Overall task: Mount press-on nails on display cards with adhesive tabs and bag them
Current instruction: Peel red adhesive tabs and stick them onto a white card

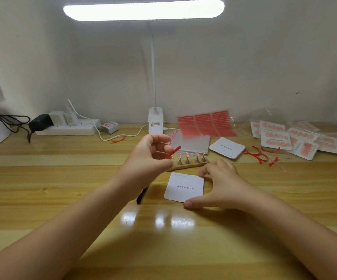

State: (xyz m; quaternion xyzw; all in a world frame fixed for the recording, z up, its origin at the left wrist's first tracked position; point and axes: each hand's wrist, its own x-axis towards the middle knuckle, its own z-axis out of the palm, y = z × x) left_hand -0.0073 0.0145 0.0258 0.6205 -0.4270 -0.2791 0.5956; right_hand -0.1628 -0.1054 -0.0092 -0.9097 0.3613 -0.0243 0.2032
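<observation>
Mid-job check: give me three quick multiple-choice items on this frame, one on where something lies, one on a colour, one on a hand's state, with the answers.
1. Where does the card lie?
A. On the power strip
B. On the table, in front of the nail stand
C. Inside a bag

2. What colour is the strip that the left hand holds?
A. Red
B. Blue
C. Green

3. What is the right hand doing?
A. Hanging idle off the table
B. Holding a pen
C. Touching the card's edge with its fingertips

Answers:
1 B, it lies flat on the wood just nearer than the nail stand.
2 A, it is red.
3 C, thumb and fingers meet the card's right side.
</observation>
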